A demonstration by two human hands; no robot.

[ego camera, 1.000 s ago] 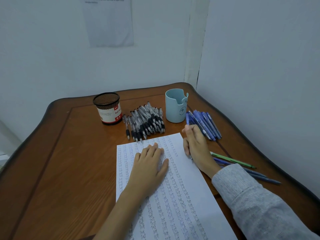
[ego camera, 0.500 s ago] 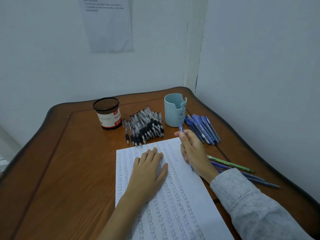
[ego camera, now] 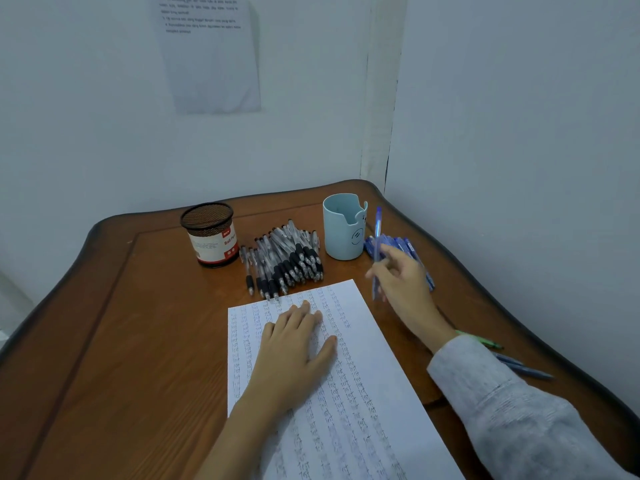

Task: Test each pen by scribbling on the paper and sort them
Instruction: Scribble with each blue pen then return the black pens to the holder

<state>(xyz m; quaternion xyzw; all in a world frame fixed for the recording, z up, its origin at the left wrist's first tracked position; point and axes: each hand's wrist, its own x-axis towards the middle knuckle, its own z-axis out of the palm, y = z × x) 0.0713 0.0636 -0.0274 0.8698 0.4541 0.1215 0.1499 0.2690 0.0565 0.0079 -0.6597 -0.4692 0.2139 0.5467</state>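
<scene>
Change: right hand has lifted off the paper toward the blue cup.
Hands: right pinches a blue pen, held upright; left hand lies flat, pinning the paper.
Progress: black pens and blue pens lie piled; loose pens probably remain untested.

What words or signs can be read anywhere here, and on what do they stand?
"Ball P…", cut off by the curve: white label of the mesh pen pot. The small red badges on that label are too small to read.
Sheet on the wall: printed lines, too blurred to read.
Paper on the table: rows of small scribbles, not legible.
Blue cup: a drawn face only, no words.
</scene>
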